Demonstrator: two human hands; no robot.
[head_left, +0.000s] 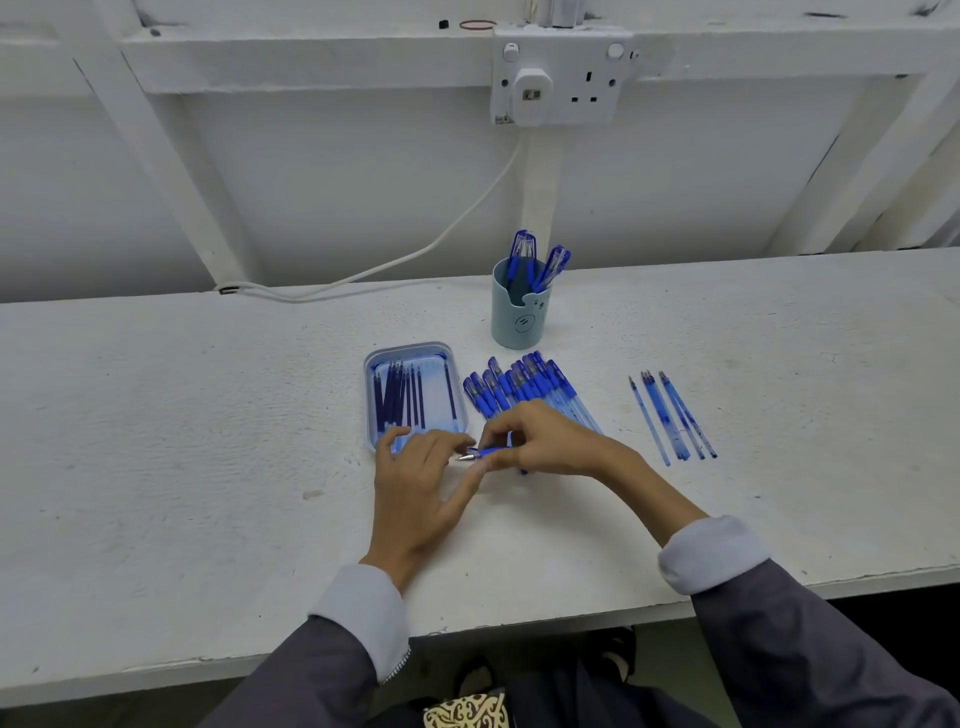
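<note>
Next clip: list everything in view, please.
pen: one, blue with metal tip, between both hands
tray: one, clear blue, behind left hand
refills: several, dark blue, in tray
capped pens: a pile, blue, right of tray
barrels: about four, clear blue, farther right
cup: one, pale blue, behind the pile, holding blue pens
socket: one, white, on wall
cable: one, white, below socket
table: one, white
left hand: pinches pen's tip end
right hand: grips pen's body
</note>
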